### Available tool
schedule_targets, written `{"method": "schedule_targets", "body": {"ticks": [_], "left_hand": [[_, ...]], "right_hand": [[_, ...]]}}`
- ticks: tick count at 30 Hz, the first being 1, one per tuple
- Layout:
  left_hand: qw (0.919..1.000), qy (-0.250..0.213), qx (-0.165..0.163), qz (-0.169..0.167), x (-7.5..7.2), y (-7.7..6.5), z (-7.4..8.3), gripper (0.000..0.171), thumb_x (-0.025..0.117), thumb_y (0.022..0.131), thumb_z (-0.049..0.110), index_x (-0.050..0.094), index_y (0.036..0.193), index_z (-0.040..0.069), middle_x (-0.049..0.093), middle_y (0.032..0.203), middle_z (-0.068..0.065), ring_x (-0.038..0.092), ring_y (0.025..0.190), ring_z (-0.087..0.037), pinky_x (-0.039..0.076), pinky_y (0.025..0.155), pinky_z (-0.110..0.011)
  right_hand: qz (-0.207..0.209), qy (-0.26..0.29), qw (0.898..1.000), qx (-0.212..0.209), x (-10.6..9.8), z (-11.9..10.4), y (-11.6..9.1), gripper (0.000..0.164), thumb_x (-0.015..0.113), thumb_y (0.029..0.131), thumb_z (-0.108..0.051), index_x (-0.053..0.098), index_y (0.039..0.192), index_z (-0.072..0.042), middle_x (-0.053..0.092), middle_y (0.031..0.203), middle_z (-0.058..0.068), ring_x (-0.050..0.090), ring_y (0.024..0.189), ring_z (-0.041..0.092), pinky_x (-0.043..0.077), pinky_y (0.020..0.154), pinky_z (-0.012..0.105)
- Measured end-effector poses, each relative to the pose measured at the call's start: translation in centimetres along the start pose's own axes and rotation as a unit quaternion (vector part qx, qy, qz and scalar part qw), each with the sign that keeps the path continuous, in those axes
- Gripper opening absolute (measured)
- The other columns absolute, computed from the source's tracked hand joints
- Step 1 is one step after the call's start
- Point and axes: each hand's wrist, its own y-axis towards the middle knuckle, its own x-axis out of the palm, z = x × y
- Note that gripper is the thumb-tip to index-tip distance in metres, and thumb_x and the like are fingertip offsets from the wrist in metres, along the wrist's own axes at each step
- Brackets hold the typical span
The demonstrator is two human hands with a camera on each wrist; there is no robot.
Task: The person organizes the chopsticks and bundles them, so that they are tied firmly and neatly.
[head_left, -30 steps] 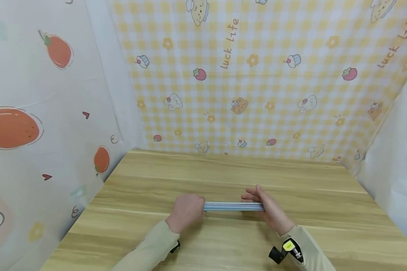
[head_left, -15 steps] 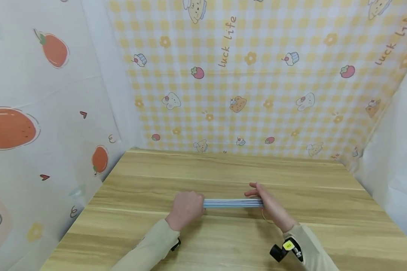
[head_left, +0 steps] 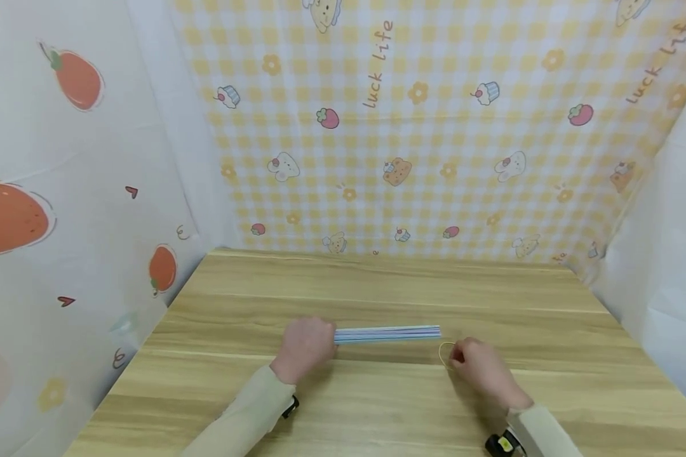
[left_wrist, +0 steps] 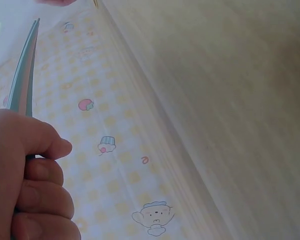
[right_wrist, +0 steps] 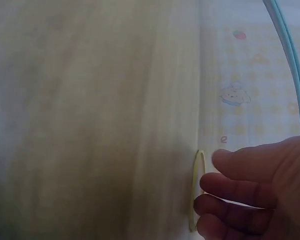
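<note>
The left hand (head_left: 305, 348) has its fingers wrapped round one end of a bundle of pale sticks (head_left: 389, 334); the other end lies near the right hand (head_left: 486, 371), whose curled fingers hold a thin yellow loop (right_wrist: 194, 192) over the desk (head_left: 377, 409). Beyond both rises checked cloth (head_left: 463, 139).

Yellow-brown wood-grain tabletop (head_left: 377, 285), streaked and pale-lined from side to side
</note>
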Motion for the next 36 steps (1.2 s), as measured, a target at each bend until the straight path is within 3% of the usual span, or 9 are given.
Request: {"method": "schedule_targets", "body": {"ticks": [5,12,18,22,26,29,36], "left_hand": [[0.9997,0.005,0.009,0.021,0.0,-0.2,-0.2,0.035,0.071,0.065,0.019,0.039,0.049,0.02,0.018,0.046,0.01,0.014,0.043,-0.006,0.016,0.031,-0.021],[0.9998,0.0,0.007,0.019,0.1,-0.4,-0.4,0.033,0.072,0.065,0.02,0.042,0.051,0.019,0.019,0.046,0.01,0.015,0.043,-0.005,0.015,0.032,-0.021],[0.9995,0.006,0.013,0.029,0.2,-0.5,-0.5,0.037,0.072,0.065,0.02,0.038,0.05,0.02,0.015,0.047,0.01,0.013,0.043,-0.005,0.011,0.034,-0.02],[0.9996,0.0,0.009,0.028,0.2,-0.5,-0.6,0.036,0.071,0.065,0.019,0.038,0.051,0.02,0.015,0.048,0.011,0.013,0.043,-0.004,0.01,0.034,-0.019],[0.9995,-0.008,0.01,0.028,0.2,-0.4,-0.5,0.038,0.071,0.066,0.017,0.036,0.051,0.02,0.014,0.048,0.011,0.012,0.044,-0.004,0.009,0.035,-0.019],[0.9995,-0.006,0.014,0.029,0.1,-0.5,-0.5,0.042,0.07,0.066,0.017,0.031,0.051,0.021,0.011,0.049,0.011,0.01,0.045,-0.005,0.007,0.036,-0.019],[0.9999,-0.005,0.011,0.012,0.1,-0.5,-0.2,0.044,0.072,0.066,0.019,0.03,0.051,0.021,0.012,0.049,0.01,0.01,0.046,-0.006,0.008,0.037,-0.02]], "right_hand": [[0.005,-0.022,1.0,-0.005,0.5,-0.3,-0.4,0.011,0.069,0.079,-0.006,0.06,0.075,-0.012,0.05,0.073,-0.001,0.045,0.066,0.011,0.04,0.057,0.026],[0.017,-0.052,0.998,-0.027,0.8,-0.7,-0.4,0.016,0.06,0.077,0.0,0.054,0.068,-0.011,0.047,0.069,-0.001,0.042,0.061,0.012,0.037,0.051,0.024],[0.033,0.019,0.999,0.003,0.1,-0.8,0.1,0.003,0.053,0.088,-0.002,0.05,0.087,-0.001,0.049,0.07,0.003,0.045,0.058,0.012,0.037,0.047,0.023],[0.041,0.032,0.999,0.005,-0.9,-1.0,0.5,0.014,0.055,0.09,-0.002,0.049,0.099,0.007,0.053,0.07,0.006,0.046,0.056,0.013,0.038,0.046,0.023],[0.034,0.016,0.999,0.012,-1.8,-1.1,0.5,0.014,0.058,0.089,-0.001,0.054,0.096,0.01,0.06,0.074,0.009,0.051,0.059,0.014,0.042,0.05,0.025],[0.044,0.011,0.999,0.02,-2.1,-1.3,0.7,0.01,0.054,0.092,-0.004,0.057,0.088,0.005,0.058,0.07,0.007,0.049,0.058,0.013,0.041,0.049,0.025],[0.051,0.097,0.993,0.038,-2.4,-2.6,1.3,0.017,0.047,0.099,-0.013,0.055,0.09,-0.001,0.055,0.063,0.004,0.047,0.051,0.014,0.038,0.045,0.026]]}}
